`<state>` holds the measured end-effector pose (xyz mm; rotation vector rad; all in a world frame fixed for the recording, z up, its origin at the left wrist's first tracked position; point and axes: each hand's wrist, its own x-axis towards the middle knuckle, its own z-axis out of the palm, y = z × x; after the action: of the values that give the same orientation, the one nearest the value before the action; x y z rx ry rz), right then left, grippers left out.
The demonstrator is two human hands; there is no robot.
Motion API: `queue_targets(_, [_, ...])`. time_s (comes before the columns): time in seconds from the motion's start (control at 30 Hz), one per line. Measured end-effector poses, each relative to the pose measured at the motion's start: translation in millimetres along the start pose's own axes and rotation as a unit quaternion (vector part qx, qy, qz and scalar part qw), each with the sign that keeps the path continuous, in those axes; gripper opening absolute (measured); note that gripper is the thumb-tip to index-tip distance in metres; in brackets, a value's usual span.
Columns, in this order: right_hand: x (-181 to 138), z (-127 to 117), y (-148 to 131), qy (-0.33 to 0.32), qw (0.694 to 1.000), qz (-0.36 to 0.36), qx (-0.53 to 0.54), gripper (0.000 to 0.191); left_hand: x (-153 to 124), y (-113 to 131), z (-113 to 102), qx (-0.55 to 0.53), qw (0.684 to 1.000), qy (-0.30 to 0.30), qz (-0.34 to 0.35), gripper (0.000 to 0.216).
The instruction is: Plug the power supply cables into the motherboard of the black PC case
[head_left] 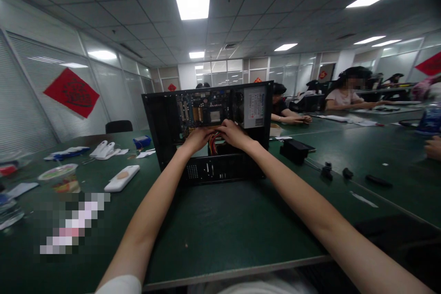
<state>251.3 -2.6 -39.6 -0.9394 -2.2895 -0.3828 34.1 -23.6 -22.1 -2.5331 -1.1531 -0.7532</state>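
Observation:
A black computer case (206,170) stands on the green table with its open side toward me. Inside it are a motherboard (203,110) and a silver power supply (254,108) at the upper right. My left hand (199,138) and my right hand (236,134) both reach into the case, close together at the motherboard's lower edge. A bundle of red, yellow and black cables (213,143) hangs just under and between them. The fingers of each hand are drawn together, and what lies in them is too small and partly hidden to make out.
A white power bank (122,178) and a plastic cup (62,178) lie to the left on the table (213,234). A black box-shaped part (294,150) and small black pieces (326,171) are at the right. Other people (351,92) sit farther back.

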Motion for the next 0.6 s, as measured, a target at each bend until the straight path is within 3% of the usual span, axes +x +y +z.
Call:
queue_targets(0.13, [0.3,11.1,9.9,-0.083,0.995,0.043,-0.025,0.027,-1.1,-0.2,8.4,0.074,0.996,-0.042,-0.039,0.036])
queue_targets(0.37, [-1.2,17.0,11.2,-0.108,0.992,0.063,-0.025,0.025,13.6,4.0,3.9,0.152,0.972,-0.173,-0.049,0.028])
queue_targets(0.6, [-4.2,12.6,5.1,-0.121,0.991,0.057,-0.025,0.025,16.7,4.8,8.9,0.182,0.971,-0.142,-0.055,0.028])
